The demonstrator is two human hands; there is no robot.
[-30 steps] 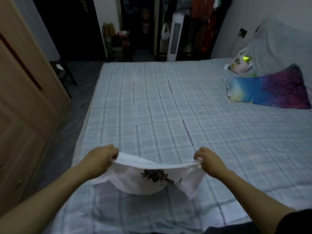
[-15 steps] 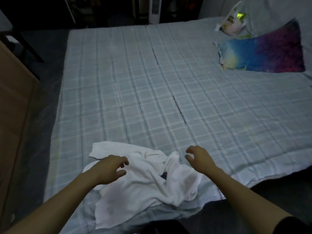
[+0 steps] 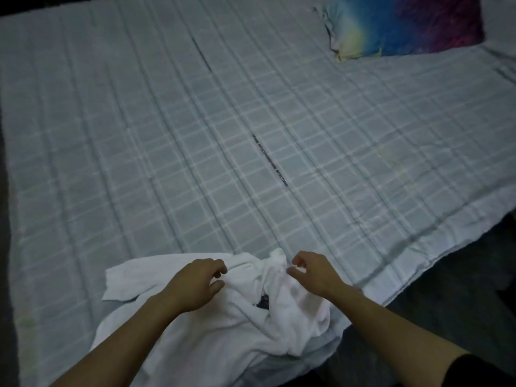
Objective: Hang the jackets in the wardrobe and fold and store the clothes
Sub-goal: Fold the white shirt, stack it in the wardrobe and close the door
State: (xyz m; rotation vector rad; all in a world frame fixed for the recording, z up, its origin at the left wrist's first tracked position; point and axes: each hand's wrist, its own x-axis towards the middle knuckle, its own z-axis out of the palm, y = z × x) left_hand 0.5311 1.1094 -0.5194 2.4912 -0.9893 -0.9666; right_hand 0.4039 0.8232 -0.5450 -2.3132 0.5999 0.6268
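Observation:
A white T-shirt (image 3: 245,322) with a small dark print lies crumpled at the near edge of the bed (image 3: 195,135). My left hand (image 3: 195,283) hovers over its left part, fingers loosely curled and holding nothing. Just right of the bunched cloth, my right hand (image 3: 312,270) also has loosely curled fingers, thumb and fingertips close to the fabric but gripping nothing.
A pale checked sheet covers the bed, with a wide flat stretch beyond the shirt. At the far right lies a colourful blue-and-purple pillow (image 3: 405,23). Dark floor (image 3: 460,289) shows past the bed's near right edge and along the left side.
A second ago both hands held the shirt stretched up between them. They let it go, it dropped into a heap on the bed, and the view has tilted down.

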